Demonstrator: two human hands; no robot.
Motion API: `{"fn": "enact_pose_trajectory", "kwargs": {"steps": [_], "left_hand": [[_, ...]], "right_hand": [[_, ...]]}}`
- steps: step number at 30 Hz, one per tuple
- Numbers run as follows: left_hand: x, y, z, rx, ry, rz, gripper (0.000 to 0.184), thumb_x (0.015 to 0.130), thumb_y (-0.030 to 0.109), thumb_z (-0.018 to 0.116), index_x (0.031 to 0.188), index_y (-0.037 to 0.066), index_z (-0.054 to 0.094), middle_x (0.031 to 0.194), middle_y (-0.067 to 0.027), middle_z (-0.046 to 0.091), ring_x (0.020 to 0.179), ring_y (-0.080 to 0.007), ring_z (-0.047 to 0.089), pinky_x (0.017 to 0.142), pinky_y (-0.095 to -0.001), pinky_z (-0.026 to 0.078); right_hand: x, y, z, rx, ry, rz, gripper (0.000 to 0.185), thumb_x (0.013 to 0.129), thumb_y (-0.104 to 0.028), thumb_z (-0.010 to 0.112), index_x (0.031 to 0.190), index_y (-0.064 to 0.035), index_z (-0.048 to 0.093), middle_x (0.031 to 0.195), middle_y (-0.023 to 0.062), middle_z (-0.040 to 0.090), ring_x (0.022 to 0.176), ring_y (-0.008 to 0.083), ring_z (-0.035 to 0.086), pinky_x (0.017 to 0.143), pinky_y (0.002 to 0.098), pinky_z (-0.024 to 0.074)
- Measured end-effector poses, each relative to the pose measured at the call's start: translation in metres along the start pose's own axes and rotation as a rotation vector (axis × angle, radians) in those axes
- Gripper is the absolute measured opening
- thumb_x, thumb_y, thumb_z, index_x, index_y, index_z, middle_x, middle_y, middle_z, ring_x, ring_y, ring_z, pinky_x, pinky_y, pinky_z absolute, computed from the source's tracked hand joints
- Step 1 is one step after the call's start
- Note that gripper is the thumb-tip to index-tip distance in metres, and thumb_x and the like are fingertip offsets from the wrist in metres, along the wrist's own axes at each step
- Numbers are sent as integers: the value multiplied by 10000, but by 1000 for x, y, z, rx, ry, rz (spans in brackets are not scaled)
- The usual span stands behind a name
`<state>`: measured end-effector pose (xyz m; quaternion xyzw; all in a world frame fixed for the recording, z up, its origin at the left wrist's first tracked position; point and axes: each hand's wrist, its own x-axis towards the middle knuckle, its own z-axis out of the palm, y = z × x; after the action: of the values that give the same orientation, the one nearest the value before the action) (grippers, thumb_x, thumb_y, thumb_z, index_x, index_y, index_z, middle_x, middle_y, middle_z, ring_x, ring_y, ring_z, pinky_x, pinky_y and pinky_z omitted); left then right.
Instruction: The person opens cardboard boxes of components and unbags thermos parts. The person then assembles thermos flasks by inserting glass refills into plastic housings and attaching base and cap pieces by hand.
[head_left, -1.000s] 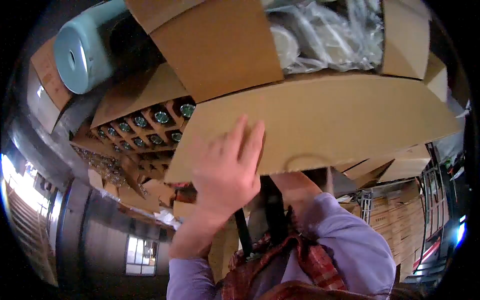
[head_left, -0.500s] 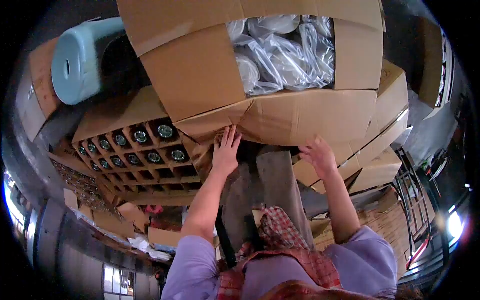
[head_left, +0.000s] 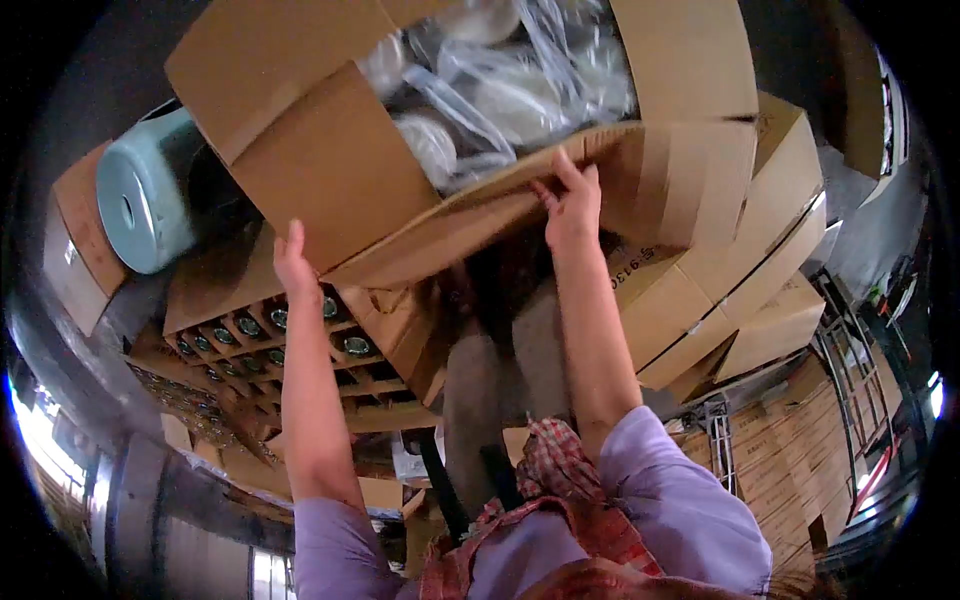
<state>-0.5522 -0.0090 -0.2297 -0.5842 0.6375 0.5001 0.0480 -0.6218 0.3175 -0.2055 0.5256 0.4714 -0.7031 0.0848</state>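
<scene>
In front of me is a large open cardboard box [head_left: 330, 175], tilted, its left side lower. Inside lie several pale round items in clear plastic bags [head_left: 510, 95]. My left hand [head_left: 297, 268] is at the box's lower left corner, thumb up along the edge, its other fingers mostly hidden. My right hand [head_left: 573, 205] holds the edge of the near flap [head_left: 470, 225], with fingertips showing above it. The flap is bent, and its right part hangs down.
Under and left of the box, a divided carton [head_left: 300, 345] holds several glass bottles. A light blue stool [head_left: 145, 195] stands at the left. Closed cartons [head_left: 720, 265] are stacked to the right, near a metal hand truck [head_left: 855, 370].
My left hand has moved left to the box corner. My right hand has moved up and left onto the near flap, which is now raised. The box has turned and tilted in view.
</scene>
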Motion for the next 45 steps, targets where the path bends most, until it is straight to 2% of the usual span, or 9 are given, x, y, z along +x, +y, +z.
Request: {"fn": "enact_pose_trajectory", "kwargs": {"steps": [6,8,14,17,22,27,31,38,45], "left_hand": [[-15,4,69,305,-14,207,568,743,400,697,984,-102,587,999,-194,633,917,-281,592,822,-390,440],[-71,13,100,294,-77,149,607,768,427,674,1078,-80,550,1044,-174,618,925,-260,575,842,-388,420],[-180,-19,197,-294,-545,-262,294,864,260,591,926,-26,561,875,-115,603,683,-213,602,528,-325,516],[-184,-36,200,1055,-1136,884,238,807,212,622,922,6,590,879,-146,604,656,-260,597,542,-332,507],[-171,69,140,354,-644,1174,257,774,235,631,978,79,624,1039,-137,595,848,-286,590,746,-403,485],[-74,116,148,1018,-312,1771,431,729,308,654,1124,150,589,1262,-95,512,1019,-253,516,851,-483,384],[-65,128,124,1338,-298,1652,433,769,345,611,1148,138,574,1284,-86,502,1035,-218,459,747,-360,376],[-76,153,179,1169,-562,1829,324,750,388,628,913,108,642,1242,-98,485,1234,-250,377,1013,-500,291],[-84,196,165,1479,-562,1929,176,701,260,626,627,100,622,667,-37,563,824,-231,530,951,-464,347]], "right_hand": [[84,-32,54,-331,-126,-426,712,800,-224,662,1394,-142,278,1181,57,508,1036,206,488,809,386,413],[112,-64,63,-128,-335,-173,926,749,-198,711,1450,-132,110,1322,121,403,1111,252,476,899,363,415],[165,-101,42,-586,-176,-422,582,795,-159,597,1340,-73,410,1188,87,539,980,188,533,835,314,430],[162,-124,9,-746,-162,-472,475,815,-141,562,1266,-20,474,1067,73,582,900,175,540,805,307,427],[161,-111,-51,-675,-137,-551,390,838,-137,533,1208,-15,510,972,48,596,820,150,531,748,286,428],[145,-109,-36,-781,-67,-719,415,843,-137,524,1247,-42,506,1070,105,603,908,181,551,812,298,425],[143,-107,-39,-757,-4,-621,406,847,-82,500,1248,-14,494,1062,85,606,868,178,559,775,294,439],[181,-78,-55,-299,-196,-632,445,828,6,486,1272,-9,468,1093,35,565,851,145,528,769,243,428],[142,-104,-39,-889,105,-700,367,857,-184,512,1207,-73,515,986,174,632,816,305,599,745,370,450]]}}
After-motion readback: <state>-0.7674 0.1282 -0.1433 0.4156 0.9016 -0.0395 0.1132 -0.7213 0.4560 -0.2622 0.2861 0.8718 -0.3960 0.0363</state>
